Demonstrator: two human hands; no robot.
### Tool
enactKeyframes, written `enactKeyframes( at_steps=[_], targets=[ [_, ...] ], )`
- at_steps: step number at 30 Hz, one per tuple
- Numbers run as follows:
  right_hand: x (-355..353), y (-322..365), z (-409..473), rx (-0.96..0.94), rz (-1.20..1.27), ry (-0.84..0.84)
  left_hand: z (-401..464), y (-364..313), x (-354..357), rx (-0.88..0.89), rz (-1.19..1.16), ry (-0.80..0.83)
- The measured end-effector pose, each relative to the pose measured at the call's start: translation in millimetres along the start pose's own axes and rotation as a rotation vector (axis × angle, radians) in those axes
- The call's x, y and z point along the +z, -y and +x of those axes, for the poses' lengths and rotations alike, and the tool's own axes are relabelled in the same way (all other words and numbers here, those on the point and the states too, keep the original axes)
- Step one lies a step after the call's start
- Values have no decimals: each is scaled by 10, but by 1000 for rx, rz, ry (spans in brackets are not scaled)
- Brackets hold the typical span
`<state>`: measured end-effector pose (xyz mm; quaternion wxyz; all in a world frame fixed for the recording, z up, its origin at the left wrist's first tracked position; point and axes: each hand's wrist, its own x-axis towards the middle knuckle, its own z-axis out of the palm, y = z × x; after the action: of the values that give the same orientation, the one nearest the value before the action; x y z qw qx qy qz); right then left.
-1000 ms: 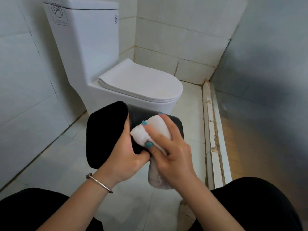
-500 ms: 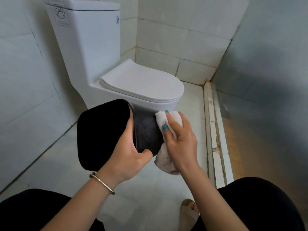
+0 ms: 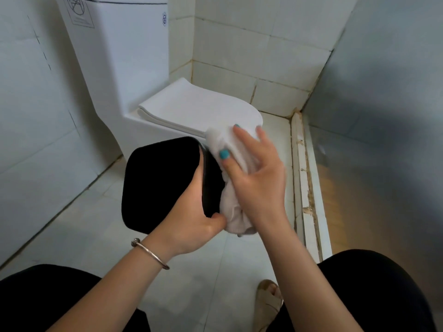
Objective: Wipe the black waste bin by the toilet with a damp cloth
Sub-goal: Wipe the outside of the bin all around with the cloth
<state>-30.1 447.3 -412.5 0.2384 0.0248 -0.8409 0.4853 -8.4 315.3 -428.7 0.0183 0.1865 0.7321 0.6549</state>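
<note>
The black waste bin (image 3: 155,183) is off the floor and tipped on its side, with its dark opening facing me. My left hand (image 3: 191,212) grips its rim on the right, thumb on the outer wall, fingers hidden. My right hand (image 3: 256,178) presses a white damp cloth (image 3: 230,149) flat against the bin's outer side with fingers spread and fairly straight. The cloth's lower end bunches and hangs below my palm, and most of that wall is hidden behind cloth and hand.
A white toilet (image 3: 199,109) with its lid down stands just behind the bin. Tiled walls close in on the left and back. A raised, chipped threshold strip (image 3: 304,183) runs along the right. My knees and one sandalled foot (image 3: 268,300) are at the bottom.
My right hand has slid the cloth along the bin's side, away from me toward its far end, and its fingers have straightened. The bin has shifted slightly in my left hand.
</note>
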Motion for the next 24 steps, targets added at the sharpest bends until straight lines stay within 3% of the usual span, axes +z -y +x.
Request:
enactKeyframes(
  at_steps=[2,6,9,11,15,21,24],
  targets=[
    [-6,32,130,99,4,45,-17,-11,13,-14,-31,-11],
    [-20,-56,119,152,-46,295,-68,52,-31,-6,-44,-64],
    [-8,-110,68,151,93,239,-52,97,-22,5,-55,-64],
    [39,-16,-37,44,64,179,-38,81,-2,25,-23,-6],
    [102,125,-112,-137,4,249,-74,82,7,29,-19,41],
    [-93,-356,38,106,-122,189,-211,112,51,4,103,-23],
    [-39,-179,-130,4,-75,167,-141,64,80,19,50,62]
  ],
)
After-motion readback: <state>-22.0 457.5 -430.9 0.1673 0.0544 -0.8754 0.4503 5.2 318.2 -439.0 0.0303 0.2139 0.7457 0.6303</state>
